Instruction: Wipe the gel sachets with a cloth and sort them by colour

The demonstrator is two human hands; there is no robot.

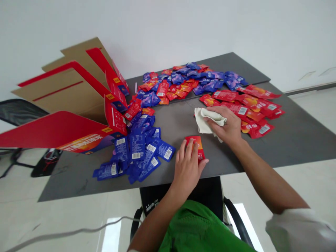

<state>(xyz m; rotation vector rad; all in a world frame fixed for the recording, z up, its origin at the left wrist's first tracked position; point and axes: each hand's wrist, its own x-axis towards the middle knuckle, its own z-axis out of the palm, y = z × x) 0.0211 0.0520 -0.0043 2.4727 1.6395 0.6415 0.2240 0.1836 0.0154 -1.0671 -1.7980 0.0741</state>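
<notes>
My left hand (188, 164) lies flat, fingers spread, on a red-orange sachet (197, 145) near the front edge of the dark grey table (288, 140). My right hand (228, 126) is closed on a crumpled cream cloth (206, 120) that rests on the table just beyond the sachet. A heap of blue sachets (139, 150) lies to the left of my left hand. Red sachets (252, 106) are spread to the right of my right hand.
A mixed spread of red and blue sachets (181, 82) covers the table's far side. Open red-and-brown cardboard boxes (76, 101) lie tipped at the left. A black chair (15, 112) stands far left, a cable (65, 232) runs over the pale floor.
</notes>
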